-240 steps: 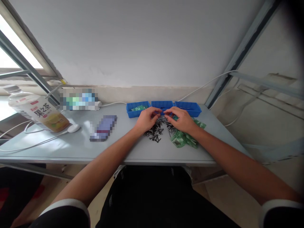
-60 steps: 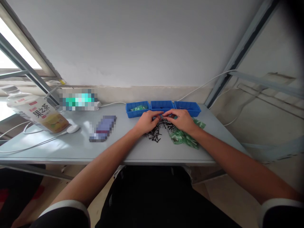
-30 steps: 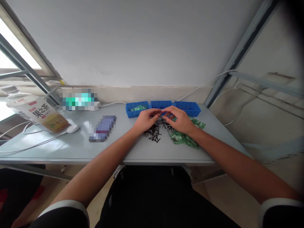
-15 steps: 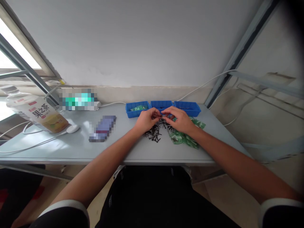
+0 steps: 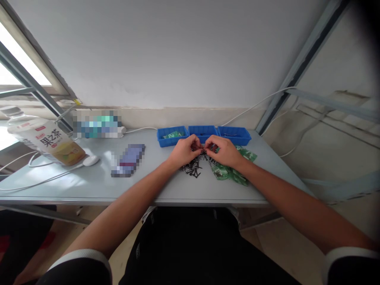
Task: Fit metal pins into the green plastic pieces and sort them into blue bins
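Note:
My left hand (image 5: 185, 151) and my right hand (image 5: 225, 151) meet fingertip to fingertip, both pinched closed. Whatever sits between the fingers is too small to make out. Under them lies a pile of dark screws (image 5: 192, 168), partly covered by my hands. A green plastic bag (image 5: 228, 174) with screws showing through it lies beneath my right hand and wrist. Behind the hands stand three blue bins in a row: the left bin (image 5: 172, 141) holds green packaging, the middle bin (image 5: 204, 130) is partly hidden, and the right bin (image 5: 236, 138) contains a few thin dark pieces.
A drink bottle (image 5: 49, 138) leans at the table's left, next to a white charger puck (image 5: 90, 160) with its cable. A blurred-out phone-shaped object (image 5: 129, 160) lies left of my forearm. Another blurred item (image 5: 97, 124) rests by the wall. Metal frame posts (image 5: 276, 101) flank the table (image 5: 178, 192).
My right hand's fingers have curled in and come closer to my left fingertips. My left hand has barely shifted. The pile, bag and bins stay where they were.

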`<act>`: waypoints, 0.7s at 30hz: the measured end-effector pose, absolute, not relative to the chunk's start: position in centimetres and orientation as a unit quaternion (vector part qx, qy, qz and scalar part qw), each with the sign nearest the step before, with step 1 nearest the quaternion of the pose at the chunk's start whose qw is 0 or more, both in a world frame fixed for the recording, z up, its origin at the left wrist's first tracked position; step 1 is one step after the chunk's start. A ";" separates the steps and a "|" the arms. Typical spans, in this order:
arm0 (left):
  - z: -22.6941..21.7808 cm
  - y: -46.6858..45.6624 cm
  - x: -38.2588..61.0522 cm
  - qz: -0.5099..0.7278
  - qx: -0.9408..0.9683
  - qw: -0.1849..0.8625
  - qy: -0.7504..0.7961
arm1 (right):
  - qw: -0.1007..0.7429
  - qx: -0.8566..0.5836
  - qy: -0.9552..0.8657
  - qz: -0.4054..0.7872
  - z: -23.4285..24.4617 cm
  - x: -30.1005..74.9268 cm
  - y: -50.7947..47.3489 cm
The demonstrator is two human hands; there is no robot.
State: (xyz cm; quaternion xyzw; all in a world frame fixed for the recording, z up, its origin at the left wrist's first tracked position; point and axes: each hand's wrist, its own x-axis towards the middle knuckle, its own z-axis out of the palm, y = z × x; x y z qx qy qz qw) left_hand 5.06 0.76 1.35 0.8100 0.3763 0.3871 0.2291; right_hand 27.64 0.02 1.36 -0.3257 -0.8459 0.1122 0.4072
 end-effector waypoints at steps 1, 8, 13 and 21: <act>1.4 0.7 5.1 0.392 0.806 0.236 0.376 | 0.412 -0.331 -0.841 0.115 1.4 27.6 0.0; 1.3 0.8 5.2 0.442 0.772 0.304 0.340 | 0.414 -0.365 -0.825 0.122 1.5 27.7 0.1; 0.9 1.0 5.4 0.460 0.753 0.346 0.318 | 0.409 -0.379 -0.814 0.162 1.0 27.6 0.1; 0.7 1.4 5.4 0.474 0.728 0.390 0.307 | 0.415 -0.341 -0.826 0.170 1.3 27.7 0.2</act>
